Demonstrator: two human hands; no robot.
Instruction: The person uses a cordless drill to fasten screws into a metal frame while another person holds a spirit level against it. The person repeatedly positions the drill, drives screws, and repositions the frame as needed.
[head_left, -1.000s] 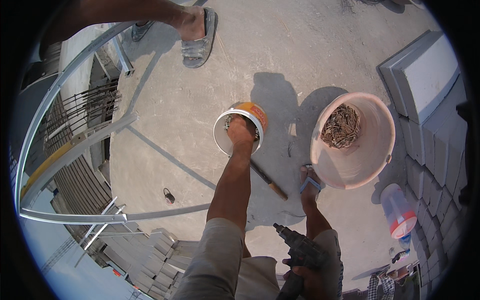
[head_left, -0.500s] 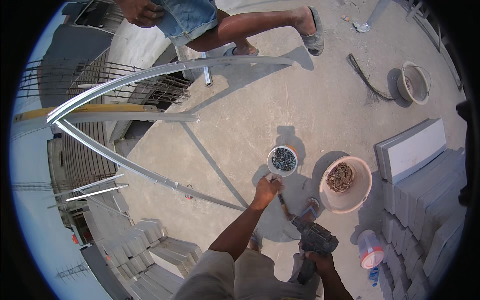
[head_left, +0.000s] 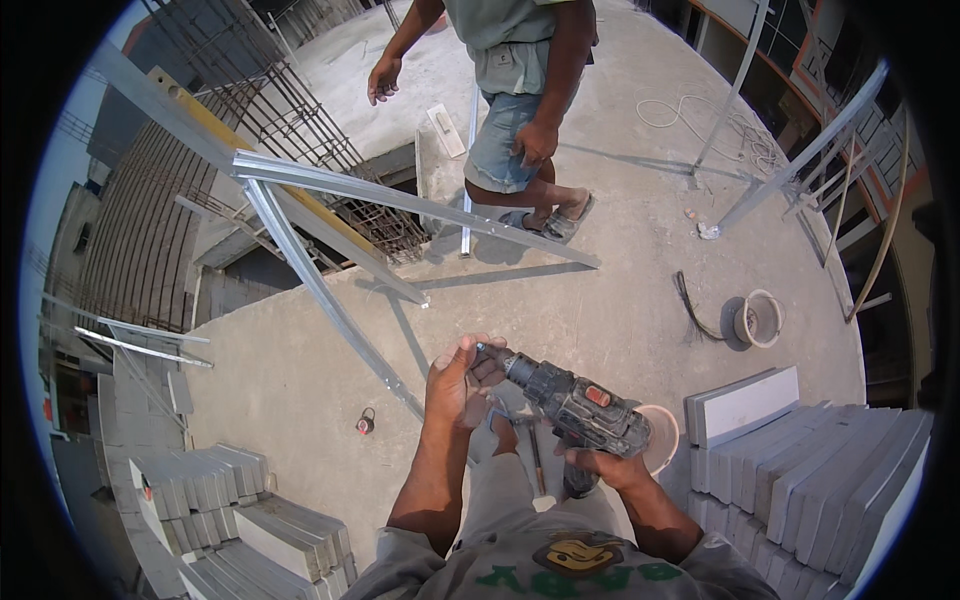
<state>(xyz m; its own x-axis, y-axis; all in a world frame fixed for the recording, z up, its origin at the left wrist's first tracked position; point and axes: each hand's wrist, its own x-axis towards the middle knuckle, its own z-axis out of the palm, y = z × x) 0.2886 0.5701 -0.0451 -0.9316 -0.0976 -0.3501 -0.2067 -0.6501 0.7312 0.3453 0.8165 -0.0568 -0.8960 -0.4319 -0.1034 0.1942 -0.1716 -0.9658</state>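
My right hand [head_left: 600, 465] is wrapped round the grip of a dusty black cordless drill [head_left: 590, 405], which points up and left in front of my body. At its front end my left hand [head_left: 458, 385] pinches a small bluish metal piece, seemingly a screw [head_left: 482, 347], against the tip. Fingers hide most of that piece. Just beyond my left hand, a silver metal channel frame [head_left: 420, 212] stands, two lengths meeting in a point at the left. A hammer [head_left: 537, 458] lies on the floor by my feet.
Another person [head_left: 515, 90] stands behind the frame. Stacked grey blocks [head_left: 790, 470] rise at right, more blocks [head_left: 240, 510] at lower left. A pale bucket [head_left: 662, 440] is partly behind the drill; another bucket [head_left: 760, 318] stands farther right. Rebar [head_left: 270, 90] edges a floor opening.
My left hand has come up from the small bucket of screws to the drill's tip. The drill has been raised and turned leftward. My view has tilted up; the other person now stands upright.
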